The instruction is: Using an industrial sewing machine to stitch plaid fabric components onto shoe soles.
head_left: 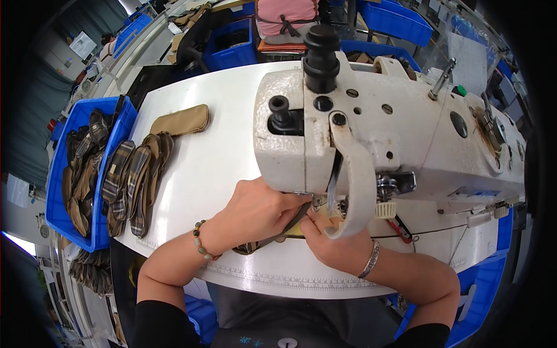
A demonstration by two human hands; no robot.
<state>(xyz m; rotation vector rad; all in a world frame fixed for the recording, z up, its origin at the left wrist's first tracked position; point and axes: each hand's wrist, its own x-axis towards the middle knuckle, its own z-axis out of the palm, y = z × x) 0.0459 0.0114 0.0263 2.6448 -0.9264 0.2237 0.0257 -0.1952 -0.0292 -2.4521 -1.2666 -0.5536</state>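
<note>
The cloth piece [298, 218] is narrow and dark brown, with a curved edge; much of it is covered by the hands, so its full outline I cannot tell. It is on the white counter [232, 152], at the near side of the sewing machine [278, 104], below its head. Its long axis goes slantwise, from near left to far right, and the far right end points toward the needle area. The cloth looks soft and bends along its length.

The left hand [261, 207] pinches the cloth piece at its far part, fingers bent. The right hand [332, 240] is just beside, thumb and finger close together at the cloth edge; its exact grip I cannot tell, because the machine hides part of it.

The machine is of painted metal, white and stained. At the left lie plaid pieces [139, 181], long with rounded ends, near a smooth tan piece [181, 120] and a blue plastic bin [62, 181].
</note>
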